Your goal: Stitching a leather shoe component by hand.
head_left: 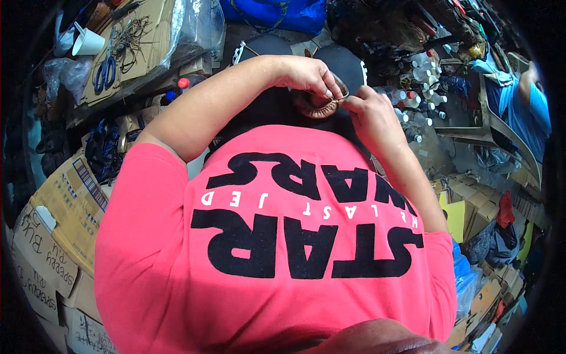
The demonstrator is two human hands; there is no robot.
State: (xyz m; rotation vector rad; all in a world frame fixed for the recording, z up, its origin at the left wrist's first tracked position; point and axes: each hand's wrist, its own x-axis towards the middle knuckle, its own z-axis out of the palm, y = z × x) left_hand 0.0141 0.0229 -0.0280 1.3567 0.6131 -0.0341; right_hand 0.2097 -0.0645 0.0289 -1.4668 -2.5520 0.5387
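A brown leather shoe [318, 110] with a gathered, puckered seam round its toe rests in my lap, between my dark-clothed knees. My left hand [311, 76] reaches over it from the left, fingers bent down and pinched at the seam's right side. My right hand [371, 111] is closed beside the same spot, thumb and forefinger pressed together. A thin pale thread [346, 94] shows between the fingertips of both hands. Whether a needle or other small tool is in the fingers I cannot make out. My left hand covers part of the shoe.
On the left, a cardboard-covered surface bears blue-handled scissors [105, 75], a tangle of dark strands [131, 41] and a white cup [88, 42]. Plastic bottles [421, 74] cluster to the right by a chair [489, 133]. Another person's blue-clothed arm [533, 106] shows at far right. Cardboard boxes [65, 215] stand at left.
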